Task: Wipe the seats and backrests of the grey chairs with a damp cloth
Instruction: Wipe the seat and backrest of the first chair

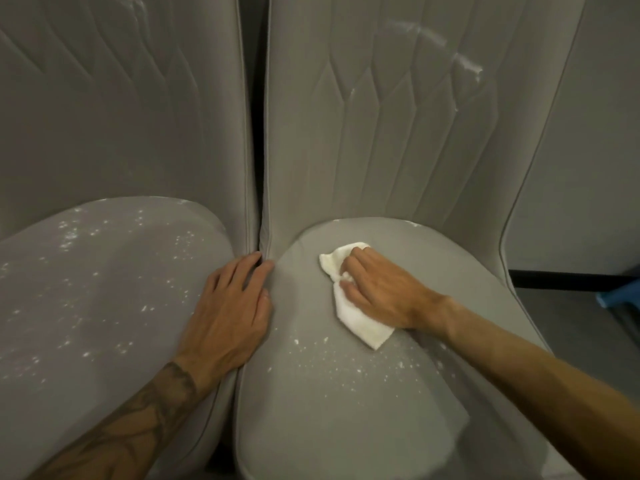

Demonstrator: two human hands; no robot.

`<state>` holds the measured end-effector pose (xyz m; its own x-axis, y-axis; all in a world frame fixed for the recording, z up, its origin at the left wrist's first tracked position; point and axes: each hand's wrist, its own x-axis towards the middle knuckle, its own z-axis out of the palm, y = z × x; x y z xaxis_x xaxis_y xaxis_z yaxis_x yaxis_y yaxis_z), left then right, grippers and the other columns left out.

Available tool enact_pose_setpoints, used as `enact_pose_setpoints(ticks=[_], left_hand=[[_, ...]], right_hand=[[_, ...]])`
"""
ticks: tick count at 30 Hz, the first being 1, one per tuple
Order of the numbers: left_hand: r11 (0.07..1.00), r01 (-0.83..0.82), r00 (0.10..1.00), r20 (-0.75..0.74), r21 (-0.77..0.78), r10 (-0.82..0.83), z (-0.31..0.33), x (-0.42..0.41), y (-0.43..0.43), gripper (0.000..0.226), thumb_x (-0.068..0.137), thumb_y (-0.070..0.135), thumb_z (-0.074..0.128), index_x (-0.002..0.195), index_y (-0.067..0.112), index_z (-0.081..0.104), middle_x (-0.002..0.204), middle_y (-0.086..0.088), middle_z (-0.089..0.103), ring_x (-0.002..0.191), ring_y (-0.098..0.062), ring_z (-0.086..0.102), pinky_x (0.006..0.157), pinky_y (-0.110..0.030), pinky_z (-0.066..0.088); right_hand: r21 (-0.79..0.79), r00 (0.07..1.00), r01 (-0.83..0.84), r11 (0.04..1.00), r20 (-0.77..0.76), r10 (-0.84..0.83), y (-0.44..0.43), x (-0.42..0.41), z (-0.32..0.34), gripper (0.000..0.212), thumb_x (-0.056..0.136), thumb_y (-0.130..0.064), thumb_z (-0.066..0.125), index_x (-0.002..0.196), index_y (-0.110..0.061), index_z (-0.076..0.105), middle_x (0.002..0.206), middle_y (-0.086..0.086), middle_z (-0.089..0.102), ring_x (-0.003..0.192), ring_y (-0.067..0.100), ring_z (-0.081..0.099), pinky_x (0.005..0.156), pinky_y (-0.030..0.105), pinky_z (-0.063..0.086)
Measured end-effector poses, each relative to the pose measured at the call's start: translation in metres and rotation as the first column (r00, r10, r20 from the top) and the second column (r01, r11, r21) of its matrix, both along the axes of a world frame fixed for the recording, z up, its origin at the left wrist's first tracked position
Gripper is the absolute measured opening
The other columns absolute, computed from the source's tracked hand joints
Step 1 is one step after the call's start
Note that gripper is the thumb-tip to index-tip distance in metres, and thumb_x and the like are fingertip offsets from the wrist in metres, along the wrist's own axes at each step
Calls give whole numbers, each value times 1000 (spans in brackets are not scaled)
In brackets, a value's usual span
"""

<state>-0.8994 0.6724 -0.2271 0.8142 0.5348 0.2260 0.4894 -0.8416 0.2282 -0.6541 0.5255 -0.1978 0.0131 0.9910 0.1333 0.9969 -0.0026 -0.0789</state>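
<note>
My right hand (377,292) curls its grip round the white cloth (360,323), pressing it onto the right grey chair's seat (346,417) near the quilted backrest (398,133). My left hand (228,306) lies flat with its fingers straight on the left chair's seat (86,289), at the edge. White specks (329,362) dot both seats. A blue object (620,297) shows at far right.

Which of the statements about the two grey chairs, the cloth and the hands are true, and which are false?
1. The right hand holds a white cloth against the right chair's seat. True.
2. The left hand holds a second cloth. False: the left hand holds nothing and rests flat at the gap between the seats.
3. White specks lie on the left chair's seat. True.
4. The cloth is blue. False: it is white.
5. The right chair's back is spotless. False: white smears mark the right backrest near its top.
</note>
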Motion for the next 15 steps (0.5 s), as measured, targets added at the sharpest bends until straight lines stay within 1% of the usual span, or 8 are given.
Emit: enact_pose_setpoints(ticks=[3,6,8,11,13,15], left_hand=[[1000,-2,1000,10,2,2,-2,-1,1,54,103,30,29,147,9,52,153,-13,49,138,-31,48,117,-49,39],[1000,-1,1000,22,0,1,-3,-1,1,54,103,31,29,147,9,52,152,-13,49,137,-31,49,116,-49,40],[1000,1,1000,25,0,-1,-2,0,1,54,103,30,29,147,9,52,152,-13,49,137,-30,49,116,-48,39],[1000,2,1000,28,-2,-2,-2,1,0,54,103,30,29,148,10,51,153,-12,48,138,-31,48,116,-47,38],[1000,-1,1000,23,-4,1,-2,0,0,55,103,31,28,148,9,51,153,-13,49,138,-31,48,117,-47,37],[1000,-3,1000,21,-10,3,-1,0,-1,56,102,31,27,148,8,52,153,-14,49,137,-32,49,117,-48,38]], right_hand=[[-6,992,122,993,15,-122,-19,44,4,20,103,-25,42,96,-9,51,94,6,50,87,24,47,88,41,41],[-24,970,242,970,2,-242,-29,54,0,17,100,-33,43,96,-17,47,95,-1,48,87,20,44,88,40,42],[-38,955,295,955,45,-294,-23,47,0,25,97,-43,40,90,-19,44,90,-2,46,81,19,42,86,37,42],[1,940,336,942,64,-336,-23,41,-2,37,98,-52,40,88,-17,47,87,1,49,79,21,45,82,33,39],[39,946,320,947,48,-321,-32,44,-2,32,98,-46,46,89,-15,49,88,4,50,80,23,46,81,33,38],[56,945,314,948,73,-317,-42,57,0,24,98,-30,53,88,-9,52,88,10,52,81,28,50,81,37,40]])
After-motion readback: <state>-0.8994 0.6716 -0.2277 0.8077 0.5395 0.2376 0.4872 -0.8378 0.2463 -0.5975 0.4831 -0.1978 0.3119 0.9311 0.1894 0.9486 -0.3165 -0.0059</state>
